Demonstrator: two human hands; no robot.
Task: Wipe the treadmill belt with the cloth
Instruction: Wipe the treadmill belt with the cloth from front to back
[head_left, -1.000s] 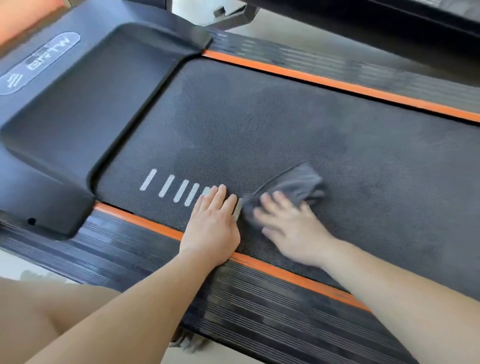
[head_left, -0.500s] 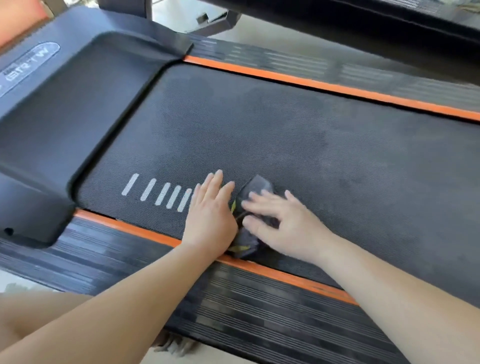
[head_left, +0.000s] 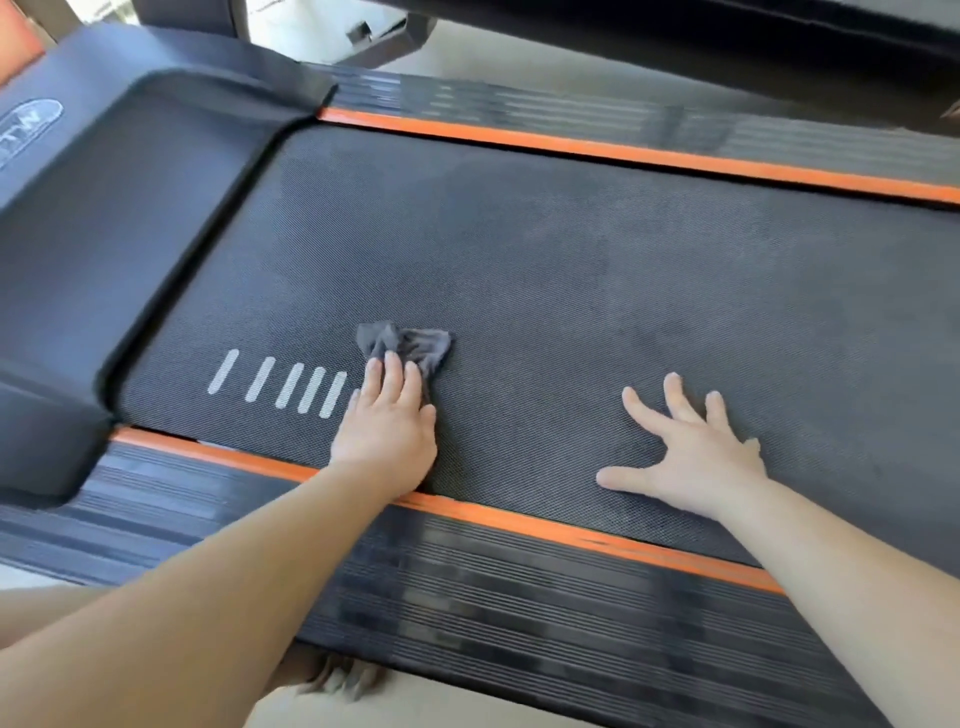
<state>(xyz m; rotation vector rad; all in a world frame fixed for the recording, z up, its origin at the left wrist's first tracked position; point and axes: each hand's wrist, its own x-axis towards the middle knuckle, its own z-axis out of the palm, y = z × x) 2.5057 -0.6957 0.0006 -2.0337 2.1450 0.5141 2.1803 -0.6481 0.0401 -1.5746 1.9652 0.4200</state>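
Observation:
The dark textured treadmill belt (head_left: 571, 270) fills the middle of the head view, with several white stripes (head_left: 280, 384) printed near its left end. A small crumpled grey cloth (head_left: 410, 345) lies on the belt just right of the stripes. My left hand (head_left: 387, 431) lies flat with its fingertips pressing on the cloth's near edge. My right hand (head_left: 685, 457) rests palm down on the bare belt further right, fingers spread, holding nothing.
Orange strips (head_left: 519, 519) border the belt on both long sides, with ribbed black side rails (head_left: 467, 603) outside them. The black motor cover (head_left: 119, 223) rises at the left end. Pale floor shows beyond the far rail and below the near one.
The cloth passed from under my right hand to under my left hand. My right hand moved away to the right and spread flat on the belt. The view shifted.

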